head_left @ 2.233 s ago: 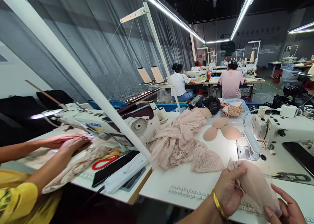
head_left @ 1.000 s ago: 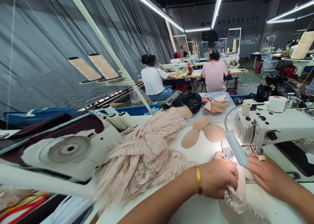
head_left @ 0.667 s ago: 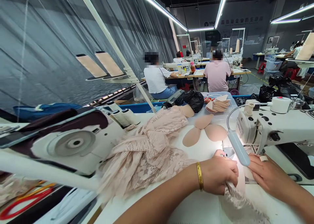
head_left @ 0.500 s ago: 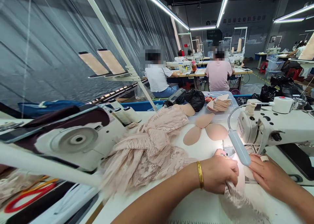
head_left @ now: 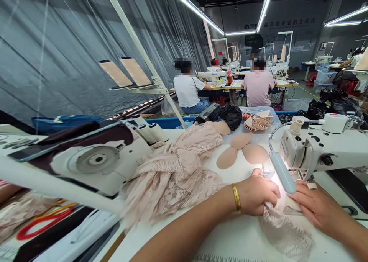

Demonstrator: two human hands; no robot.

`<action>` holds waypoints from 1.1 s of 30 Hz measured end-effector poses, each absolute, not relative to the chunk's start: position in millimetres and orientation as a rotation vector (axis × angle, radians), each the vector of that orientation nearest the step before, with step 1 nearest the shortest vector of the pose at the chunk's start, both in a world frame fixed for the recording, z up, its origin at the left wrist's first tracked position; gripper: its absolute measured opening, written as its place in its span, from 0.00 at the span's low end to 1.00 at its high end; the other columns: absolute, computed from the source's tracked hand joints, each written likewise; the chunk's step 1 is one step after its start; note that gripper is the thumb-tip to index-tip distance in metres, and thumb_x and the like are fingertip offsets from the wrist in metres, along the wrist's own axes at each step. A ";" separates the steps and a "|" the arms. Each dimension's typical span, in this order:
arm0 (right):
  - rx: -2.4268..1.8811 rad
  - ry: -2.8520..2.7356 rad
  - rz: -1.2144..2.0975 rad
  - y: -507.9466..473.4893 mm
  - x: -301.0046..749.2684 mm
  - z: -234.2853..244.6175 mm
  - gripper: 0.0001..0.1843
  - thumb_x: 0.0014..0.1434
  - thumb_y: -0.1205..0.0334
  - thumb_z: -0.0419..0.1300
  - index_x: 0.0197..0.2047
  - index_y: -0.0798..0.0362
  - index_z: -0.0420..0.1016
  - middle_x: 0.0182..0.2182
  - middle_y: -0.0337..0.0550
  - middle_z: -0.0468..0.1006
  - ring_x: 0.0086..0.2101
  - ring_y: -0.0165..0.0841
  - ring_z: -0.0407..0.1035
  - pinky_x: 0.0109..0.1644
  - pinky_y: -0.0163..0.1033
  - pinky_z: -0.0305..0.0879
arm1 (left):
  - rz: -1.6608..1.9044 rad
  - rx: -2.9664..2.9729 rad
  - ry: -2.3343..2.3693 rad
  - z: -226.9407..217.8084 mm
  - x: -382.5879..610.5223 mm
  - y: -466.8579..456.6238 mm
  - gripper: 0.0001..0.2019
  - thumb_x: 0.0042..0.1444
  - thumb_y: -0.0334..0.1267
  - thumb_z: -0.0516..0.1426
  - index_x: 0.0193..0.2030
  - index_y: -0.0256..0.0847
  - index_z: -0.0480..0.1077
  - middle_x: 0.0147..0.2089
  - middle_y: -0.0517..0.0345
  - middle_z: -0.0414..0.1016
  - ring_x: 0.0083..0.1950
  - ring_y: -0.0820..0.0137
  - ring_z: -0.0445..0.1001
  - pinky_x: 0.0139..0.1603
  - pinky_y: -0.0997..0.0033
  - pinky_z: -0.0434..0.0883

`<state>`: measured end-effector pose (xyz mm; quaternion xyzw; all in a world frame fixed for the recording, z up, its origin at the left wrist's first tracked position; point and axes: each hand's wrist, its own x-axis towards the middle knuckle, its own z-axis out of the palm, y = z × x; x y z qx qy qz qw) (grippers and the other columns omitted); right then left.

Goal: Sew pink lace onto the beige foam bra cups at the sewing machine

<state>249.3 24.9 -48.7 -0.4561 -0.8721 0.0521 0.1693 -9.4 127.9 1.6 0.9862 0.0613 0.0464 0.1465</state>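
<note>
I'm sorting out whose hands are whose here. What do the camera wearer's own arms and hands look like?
The left hand has a broad, gold-coloured bangle at the wrist; the right hand shows none. Neither wears a glove, and no sleeve shows on either forearm.

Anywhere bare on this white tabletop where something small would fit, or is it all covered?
Bare tabletop shows between the left forearm, the front ruler marks and the lace piece; a smaller patch lies between the beige pads, lace heap and left hand. It is crowded around the lamp beside the right hand and on the pad-stacked tray.
</note>
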 end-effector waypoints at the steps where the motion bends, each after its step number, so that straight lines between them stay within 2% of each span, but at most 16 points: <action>1: -1.282 -2.493 0.149 23.8 249.3 -48.2 0.26 0.69 0.72 0.50 0.64 0.41 0.70 0.54 0.41 0.81 0.52 0.40 0.74 0.56 0.51 0.70 | 0.139 2.850 0.180 1.4 -9.1 128.8 0.06 0.56 0.28 0.62 0.31 0.42 0.75 0.51 0.64 0.81 0.48 0.68 0.76 0.47 0.62 0.59; 4: -1.244 -2.541 0.161 19.8 248.3 -44.0 0.22 0.71 0.67 0.53 0.63 0.38 0.69 0.51 0.40 0.81 0.48 0.38 0.75 0.52 0.48 0.70 | 0.136 2.881 0.194 1.4 -8.2 130.8 0.07 0.55 0.27 0.61 0.30 0.42 0.75 0.47 0.62 0.82 0.46 0.67 0.76 0.46 0.62 0.58; 7: -1.198 -2.589 0.201 16.2 245.2 -36.0 0.16 0.73 0.62 0.55 0.61 0.39 0.71 0.54 0.40 0.80 0.48 0.38 0.74 0.52 0.46 0.69 | 0.146 2.924 0.221 0.7 -6.9 131.8 0.07 0.54 0.26 0.60 0.30 0.43 0.75 0.39 0.62 0.82 0.41 0.66 0.74 0.46 0.60 0.56; 11: -1.102 -2.639 0.262 13.5 238.9 -24.9 0.15 0.73 0.66 0.53 0.57 0.42 0.73 0.58 0.43 0.78 0.51 0.39 0.71 0.52 0.45 0.69 | 0.191 3.010 0.235 -2.4 -5.1 132.8 0.06 0.52 0.27 0.59 0.28 0.42 0.72 0.33 0.62 0.79 0.37 0.67 0.71 0.48 0.58 0.55; 16: -1.054 -2.667 0.319 9.6 232.8 -16.9 0.13 0.72 0.69 0.52 0.53 0.46 0.72 0.56 0.43 0.79 0.50 0.38 0.71 0.55 0.47 0.68 | 0.232 3.103 0.142 -6.4 -5.4 133.4 0.06 0.47 0.25 0.59 0.28 0.41 0.70 0.30 0.63 0.76 0.34 0.68 0.69 0.51 0.55 0.55; 21: -1.089 -2.607 0.328 9.4 235.5 -21.7 0.12 0.71 0.70 0.53 0.51 0.45 0.72 0.52 0.43 0.81 0.47 0.38 0.73 0.51 0.45 0.70 | 0.262 3.144 0.112 -9.0 -4.8 133.3 0.07 0.47 0.25 0.58 0.27 0.41 0.68 0.29 0.62 0.76 0.34 0.68 0.68 0.50 0.53 0.55; 24: -1.128 -2.568 0.269 12.3 242.5 -34.8 0.16 0.68 0.71 0.54 0.54 0.44 0.72 0.51 0.42 0.82 0.47 0.39 0.74 0.50 0.45 0.71 | 0.281 3.177 0.119 -10.5 -3.1 133.5 0.07 0.48 0.25 0.58 0.26 0.41 0.67 0.31 0.60 0.76 0.36 0.67 0.69 0.48 0.54 0.56; 28: -1.212 -2.520 0.143 16.0 251.0 -50.2 0.23 0.67 0.72 0.53 0.60 0.41 0.70 0.53 0.43 0.82 0.49 0.42 0.76 0.54 0.50 0.71 | 0.320 3.206 0.153 -14.3 -0.6 132.9 0.08 0.48 0.23 0.58 0.28 0.41 0.68 0.32 0.61 0.74 0.35 0.67 0.67 0.48 0.55 0.56; 33: -1.317 -2.491 0.146 18.3 253.5 -53.0 0.21 0.70 0.69 0.51 0.61 0.40 0.70 0.49 0.42 0.83 0.49 0.42 0.77 0.56 0.54 0.72 | 0.424 3.245 0.234 -23.4 3.6 128.5 0.08 0.52 0.22 0.58 0.31 0.41 0.69 0.31 0.60 0.71 0.34 0.68 0.64 0.48 0.55 0.57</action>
